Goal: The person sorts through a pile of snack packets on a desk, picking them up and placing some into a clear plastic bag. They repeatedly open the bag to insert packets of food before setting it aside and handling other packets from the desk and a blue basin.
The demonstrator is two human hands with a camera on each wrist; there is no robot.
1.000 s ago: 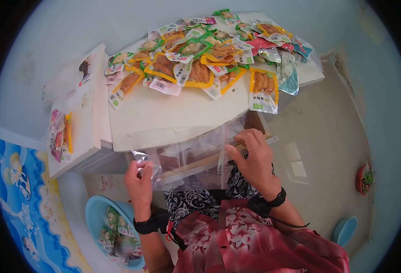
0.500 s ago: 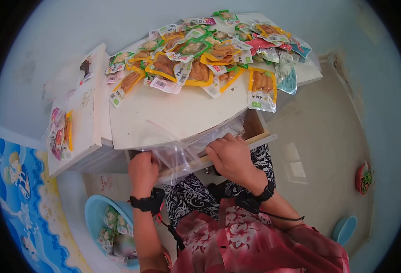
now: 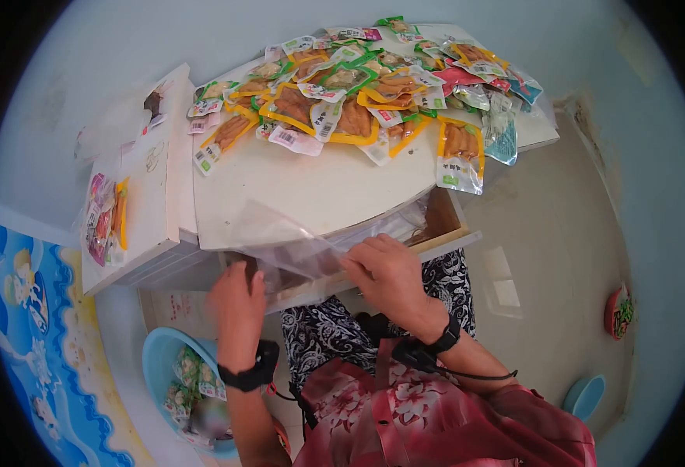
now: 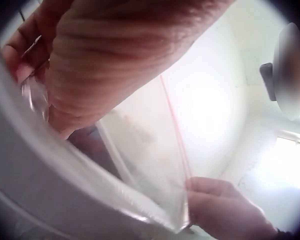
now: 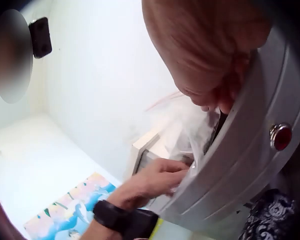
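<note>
Over the pulled-out drawer [image 3: 439,214] hangs a clear, thin plastic bag [image 3: 292,241], with a pinkish line along one edge in the left wrist view. My right hand [image 3: 389,280] pinches this bag between thumb and fingers at its right side, above the drawer front. My left hand [image 3: 237,311] is at the drawer's left end. In the left wrist view its fingers are curled about crumpled clear plastic [image 4: 36,100], partly hidden by the palm. From the right wrist, the left hand [image 5: 157,177] shows beside the drooping plastic.
Many sealed food packets [image 3: 358,117] are heaped at the back of the white table [image 3: 296,187]. A few more packets [image 3: 107,222] lie on the side cabinet. Packets also fill a blue bucket [image 3: 159,366] at lower left. Two small basins [image 3: 583,397] stand on the floor at right.
Both hands have come down to the drawer, and the right hand has moved left. The bag, spread between them earlier, now slants loosely over the drawer.
</note>
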